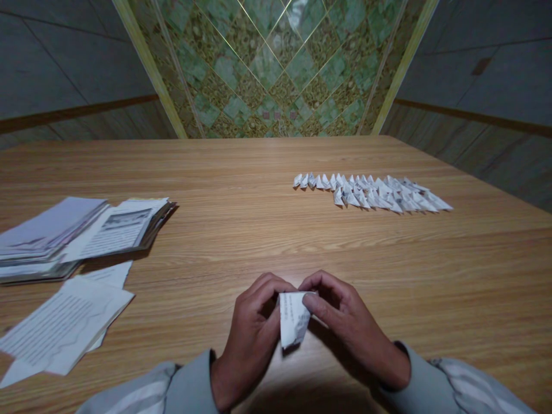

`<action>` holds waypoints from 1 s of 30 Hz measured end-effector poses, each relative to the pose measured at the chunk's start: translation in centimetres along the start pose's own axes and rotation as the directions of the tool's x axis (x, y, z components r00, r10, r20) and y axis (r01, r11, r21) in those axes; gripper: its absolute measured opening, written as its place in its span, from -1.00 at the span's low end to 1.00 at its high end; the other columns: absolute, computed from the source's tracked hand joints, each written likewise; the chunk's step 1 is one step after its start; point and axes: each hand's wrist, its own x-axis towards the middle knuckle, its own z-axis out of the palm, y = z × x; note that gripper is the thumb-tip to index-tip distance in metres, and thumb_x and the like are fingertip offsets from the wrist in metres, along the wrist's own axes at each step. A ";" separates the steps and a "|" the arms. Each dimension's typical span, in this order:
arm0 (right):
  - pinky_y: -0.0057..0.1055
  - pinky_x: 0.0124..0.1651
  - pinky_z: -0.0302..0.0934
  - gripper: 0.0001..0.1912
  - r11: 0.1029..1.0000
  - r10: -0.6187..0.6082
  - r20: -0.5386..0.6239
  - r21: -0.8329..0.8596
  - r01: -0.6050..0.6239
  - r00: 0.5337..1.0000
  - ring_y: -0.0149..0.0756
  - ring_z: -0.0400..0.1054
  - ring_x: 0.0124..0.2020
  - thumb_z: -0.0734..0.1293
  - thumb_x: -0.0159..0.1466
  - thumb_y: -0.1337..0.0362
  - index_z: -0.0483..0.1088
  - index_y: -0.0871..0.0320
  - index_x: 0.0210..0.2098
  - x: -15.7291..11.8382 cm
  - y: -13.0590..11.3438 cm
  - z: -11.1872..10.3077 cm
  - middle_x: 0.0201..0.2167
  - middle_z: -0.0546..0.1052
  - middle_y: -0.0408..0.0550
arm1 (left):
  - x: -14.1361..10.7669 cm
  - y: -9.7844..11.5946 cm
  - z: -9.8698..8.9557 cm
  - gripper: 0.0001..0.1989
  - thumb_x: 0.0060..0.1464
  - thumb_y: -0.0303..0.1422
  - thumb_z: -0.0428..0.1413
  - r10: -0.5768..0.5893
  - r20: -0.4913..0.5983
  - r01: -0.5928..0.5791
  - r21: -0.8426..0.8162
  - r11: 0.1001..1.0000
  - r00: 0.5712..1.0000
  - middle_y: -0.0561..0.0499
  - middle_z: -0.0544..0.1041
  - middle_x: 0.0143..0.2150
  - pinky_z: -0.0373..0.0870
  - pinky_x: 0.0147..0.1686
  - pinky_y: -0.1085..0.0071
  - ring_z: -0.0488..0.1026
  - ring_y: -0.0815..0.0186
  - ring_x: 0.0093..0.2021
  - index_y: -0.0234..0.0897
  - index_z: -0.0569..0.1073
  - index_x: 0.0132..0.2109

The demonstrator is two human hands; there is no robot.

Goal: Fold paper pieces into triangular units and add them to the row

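Between my two hands, just above the near part of the table, is a small piece of folded printed paper [293, 316]. My left hand [257, 328] grips its left side, with the fingers curled behind the paper. On the other side, my right hand [345, 316] pinches the upper right corner, its thumb lying on the front face. The paper narrows toward the bottom and bears lines of small print. Its back is hidden from me, as are some of the fingertips.
Far right on the wooden table [215, 230] stand rows of small folded paper boats [371, 192]. At the left lie a stack of papers and booklets [52, 230] and, nearer, several loose printed sheets [69, 322]. A tiled wall [276, 69] rises behind the table.
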 end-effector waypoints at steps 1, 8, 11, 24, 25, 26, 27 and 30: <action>-0.38 -0.30 0.17 -0.77 1.000 0.006 -0.007 0.006 -0.005 1.000 -0.33 0.27 -0.38 0.39 0.29 0.09 0.48 0.15 -0.27 0.0 0.0 0.0 -0.43 0.43 -0.15 | 0.0 0.0 0.1 -0.90 0.14 -0.43 0.17 -0.011 -0.012 0.011 -0.015 1.000 1.000 0.05 0.52 -0.42 0.30 -0.40 0.47 0.45 0.33 -0.41 -0.24 0.54 -0.36; -0.42 -0.34 0.20 -0.72 0.996 0.043 -0.052 0.083 -0.039 0.998 -0.37 0.31 -0.43 0.41 0.28 0.10 0.45 0.18 -0.42 0.3 0.3 0.1 -0.49 0.47 -0.16 | -0.1 -0.3 0.3 -0.89 0.15 -0.36 0.19 -0.216 0.065 0.225 -0.186 0.957 0.974 0.06 0.51 -0.43 0.32 -0.39 0.47 0.41 0.35 -0.41 -0.26 0.54 -0.34; -0.43 -0.35 0.18 -0.72 0.997 0.030 -0.066 0.070 -0.026 0.997 -0.38 0.29 -0.44 0.39 0.30 0.11 0.44 0.18 -0.41 0.4 0.3 -0.1 -0.50 0.45 -0.17 | 0.1 -0.5 0.4 -0.88 0.16 -0.31 0.19 -0.286 0.109 0.305 -0.263 0.915 0.952 0.05 0.52 -0.38 0.35 -0.36 0.46 0.42 0.34 -0.38 -0.26 0.52 -0.28; -0.42 -0.36 0.16 -0.74 0.997 -0.059 -0.101 -0.050 0.055 0.993 -0.36 0.27 -0.43 0.33 0.35 0.12 0.41 0.15 -0.38 0.4 0.3 -0.3 -0.48 0.42 -0.18 | 0.4 0.0 0.0 -0.86 0.18 -0.29 0.16 -0.291 0.113 0.311 -0.256 0.915 0.950 0.02 0.54 -0.33 0.37 -0.29 0.42 0.46 0.28 -0.30 -0.27 0.51 -0.25; -0.42 -0.36 0.16 -0.74 0.996 -0.063 -0.099 -0.061 0.057 0.993 -0.36 0.28 -0.43 0.33 0.35 0.12 0.41 0.15 -0.39 0.3 0.3 -0.3 -0.48 0.42 -0.17 | 0.4 0.0 -0.1 -0.86 0.18 -0.29 0.16 -0.280 0.110 0.299 -0.244 0.922 0.954 0.01 0.54 -0.32 0.37 -0.28 0.41 0.46 0.27 -0.29 -0.27 0.52 -0.24; -0.42 -0.36 0.16 -0.73 0.995 -0.068 -0.097 -0.075 0.061 0.993 -0.36 0.28 -0.43 0.33 0.35 0.12 0.41 0.15 -0.40 0.3 0.2 -0.4 -0.48 0.42 -0.17 | 0.3 0.0 -0.2 -0.86 0.19 -0.29 0.14 -0.265 0.108 0.283 -0.231 0.931 0.958 0.00 0.54 -0.32 0.37 -0.27 0.41 0.47 0.26 -0.29 -0.27 0.52 -0.23; -0.41 -0.36 0.16 -0.73 0.994 -0.075 -0.097 -0.093 0.066 0.992 -0.35 0.28 -0.43 0.32 0.35 0.12 0.40 0.15 -0.40 0.3 0.2 -0.4 -0.49 0.42 -0.17 | 0.3 0.0 -0.2 -0.84 0.21 -0.29 0.12 -0.245 0.108 0.264 -0.217 0.940 0.963 0.00 0.54 -0.32 0.36 -0.27 0.40 0.47 0.26 -0.28 -0.27 0.53 -0.23; -0.41 -0.38 0.13 -0.73 0.979 -0.111 -0.105 -0.180 0.091 0.988 -0.34 0.27 -0.44 0.30 0.36 0.14 0.40 0.14 -0.41 0.3 0.0 -0.5 -0.49 0.41 -0.16 | 0.3 -0.2 -0.3 -0.78 0.23 -0.25 0.08 -0.195 0.110 0.211 -0.156 0.965 0.974 -0.01 0.52 -0.34 0.35 -0.28 0.39 0.46 0.25 -0.29 -0.27 0.55 -0.25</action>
